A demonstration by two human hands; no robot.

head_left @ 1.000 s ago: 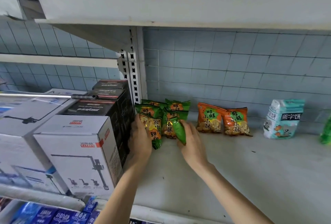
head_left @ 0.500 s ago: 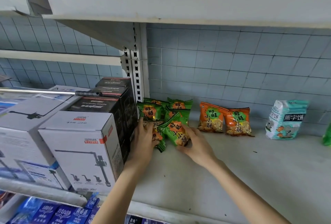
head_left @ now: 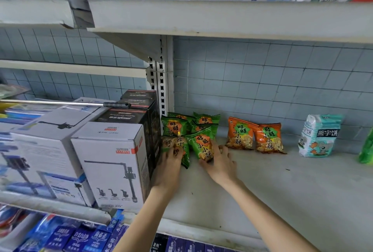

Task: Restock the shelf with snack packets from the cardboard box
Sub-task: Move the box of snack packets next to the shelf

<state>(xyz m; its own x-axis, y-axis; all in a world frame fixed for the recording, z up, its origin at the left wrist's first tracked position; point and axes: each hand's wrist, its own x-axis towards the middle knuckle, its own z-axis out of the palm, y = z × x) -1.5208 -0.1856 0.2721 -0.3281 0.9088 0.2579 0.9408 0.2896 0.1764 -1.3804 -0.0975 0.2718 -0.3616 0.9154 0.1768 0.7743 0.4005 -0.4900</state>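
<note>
Both our hands rest on the green snack packets [head_left: 205, 119] grouped at the left rear corner of the shelf [head_left: 282, 191]. Our left hand [head_left: 170, 164] lies flat, fingers straight and close together, on the front-left packet [head_left: 171, 142]. Our right hand [head_left: 220, 163] has its fingers spread wide and only lightly bent, touching the right side and lower edge of the tilted front-right packet [head_left: 201, 142]. The group sits against the slotted upright [head_left: 161, 90] and the black boxes [head_left: 121, 117]. Two orange packets [head_left: 240, 136] stand near on the right, apart from it. Bare shelf surface extends forward and rightward to a pale blue bag [head_left: 319, 136].
</note>
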